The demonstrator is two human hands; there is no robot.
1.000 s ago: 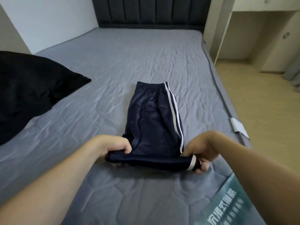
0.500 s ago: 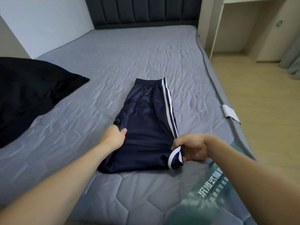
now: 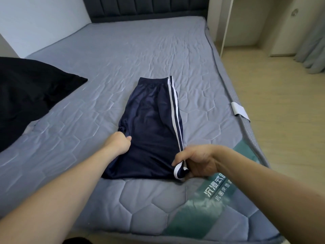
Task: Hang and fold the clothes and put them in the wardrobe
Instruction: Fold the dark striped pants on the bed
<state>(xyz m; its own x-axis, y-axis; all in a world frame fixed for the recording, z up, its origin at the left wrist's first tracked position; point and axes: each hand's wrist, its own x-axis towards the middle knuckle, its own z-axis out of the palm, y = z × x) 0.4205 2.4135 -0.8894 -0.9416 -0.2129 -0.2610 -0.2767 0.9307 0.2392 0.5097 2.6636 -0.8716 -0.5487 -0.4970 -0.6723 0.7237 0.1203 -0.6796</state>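
Navy shorts with two white side stripes lie flat on the grey mattress, waistband away from me, folded lengthwise. My left hand grips the left edge of the shorts about midway down. My right hand pinches the near right hem corner, where the white-trimmed cuff bunches between thumb and fingers. No wardrobe interior or hanger is in view.
A black garment or pillow covers the bed's left side. The dark padded headboard stands at the far end. A teal printed label marks the near right corner. Wooden floor, a white cabinet and a curtain lie to the right.
A second ago both hands held the near hem doubled over. The left hand has since moved up the left edge, the right keeps the corner, and the fabric lies flatter.
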